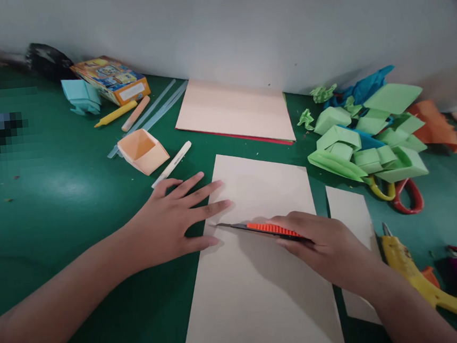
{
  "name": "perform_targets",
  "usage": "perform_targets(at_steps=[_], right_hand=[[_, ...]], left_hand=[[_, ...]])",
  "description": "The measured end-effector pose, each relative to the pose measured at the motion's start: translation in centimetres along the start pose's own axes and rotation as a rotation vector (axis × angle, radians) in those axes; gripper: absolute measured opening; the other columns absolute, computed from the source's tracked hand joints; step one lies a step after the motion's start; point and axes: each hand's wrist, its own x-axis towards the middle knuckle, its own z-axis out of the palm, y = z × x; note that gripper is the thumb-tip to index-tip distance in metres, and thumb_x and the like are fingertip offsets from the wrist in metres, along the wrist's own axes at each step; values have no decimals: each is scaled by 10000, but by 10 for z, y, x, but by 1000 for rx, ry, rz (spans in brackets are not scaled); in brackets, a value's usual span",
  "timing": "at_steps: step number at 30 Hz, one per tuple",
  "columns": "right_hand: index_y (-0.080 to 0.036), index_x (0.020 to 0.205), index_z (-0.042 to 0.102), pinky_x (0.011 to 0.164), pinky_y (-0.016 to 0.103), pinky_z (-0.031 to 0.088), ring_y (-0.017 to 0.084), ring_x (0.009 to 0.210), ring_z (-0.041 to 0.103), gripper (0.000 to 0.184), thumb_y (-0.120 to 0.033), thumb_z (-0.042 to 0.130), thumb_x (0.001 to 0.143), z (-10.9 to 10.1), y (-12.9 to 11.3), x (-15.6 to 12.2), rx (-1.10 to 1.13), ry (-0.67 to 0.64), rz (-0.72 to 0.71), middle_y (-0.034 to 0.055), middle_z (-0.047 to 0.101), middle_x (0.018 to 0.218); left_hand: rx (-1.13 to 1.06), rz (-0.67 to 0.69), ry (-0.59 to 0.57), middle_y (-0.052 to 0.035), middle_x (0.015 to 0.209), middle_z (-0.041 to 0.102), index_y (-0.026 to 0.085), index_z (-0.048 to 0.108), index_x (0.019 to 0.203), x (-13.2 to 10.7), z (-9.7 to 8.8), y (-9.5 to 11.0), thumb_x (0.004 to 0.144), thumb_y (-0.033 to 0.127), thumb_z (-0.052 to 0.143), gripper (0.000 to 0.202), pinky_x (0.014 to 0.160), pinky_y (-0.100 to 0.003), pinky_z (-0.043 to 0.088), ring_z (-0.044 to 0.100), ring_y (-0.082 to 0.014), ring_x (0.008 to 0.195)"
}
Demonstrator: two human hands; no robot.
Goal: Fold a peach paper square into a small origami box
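A large off-white sheet of paper [257, 275] lies on the green table in front of me. My left hand [176, 218] rests at its left edge, fingers spread, with the fingertips on the paper. In my right hand [322, 238] is a cutter knife [275, 229] with an orange ribbed grip and a dark, narrow blade. Its tip points left and meets the paper close to the left edge, between my left ring and little fingertips. A narrower paper strip [352, 219] lies partly under my right forearm.
Behind the sheet is a stack of peach paper [235, 109] against the wall. Folded green paper pieces [369, 138], scissors [409, 195] and a yellow glue gun [417, 272] lie right. A peach paper box [142, 151], a marker [174, 163] and a crayon box [112, 77] stand left.
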Motion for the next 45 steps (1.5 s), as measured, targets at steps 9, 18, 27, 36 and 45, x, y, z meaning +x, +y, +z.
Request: perform_targets(at_steps=[9,18,27,36,45], right_hand=[[-395,1415,572,857,251,539,154,1020,688,397,-282,509,1040,-2,-1,-1,9,-14,23,-39,729,1162],[-387,1414,570,863,253,528,158,1045,678,389,-284,510,1044,-4,0,-2,20,-23,23,-34,720,1187],[-363,1359,591,822,245,536,149,975,686,353,-254,519,1031,-5,2,-3,-17,4,-7,-39,732,1151],[-345,1347,608,887,263,551,156,1050,696,343,-258,509,1029,-6,2,-3,-10,6,1,-33,737,1191],[-363,1359,613,872,298,564,182,1060,702,369,-257,491,1028,-9,0,-2,-11,-17,25,-17,736,1214]], left_hand=[[1,-15,13,58,1687,268,466,352,1560,-1,-1,2,1004,652,454,595,1184,-588,210,268,-377,1537],[18,-6,0,45,1688,262,469,347,1563,0,-1,0,988,690,440,623,1172,-594,210,268,-375,1537],[27,-19,-36,70,1696,213,496,294,1573,0,-2,1,998,696,395,617,1161,-597,218,208,-345,1561],[36,-16,-8,77,1691,237,493,322,1565,0,-2,1,992,702,411,617,1166,-576,221,250,-361,1546],[42,-21,-15,67,1688,260,489,347,1557,0,-3,1,993,684,433,603,1180,-563,202,258,-362,1543]])
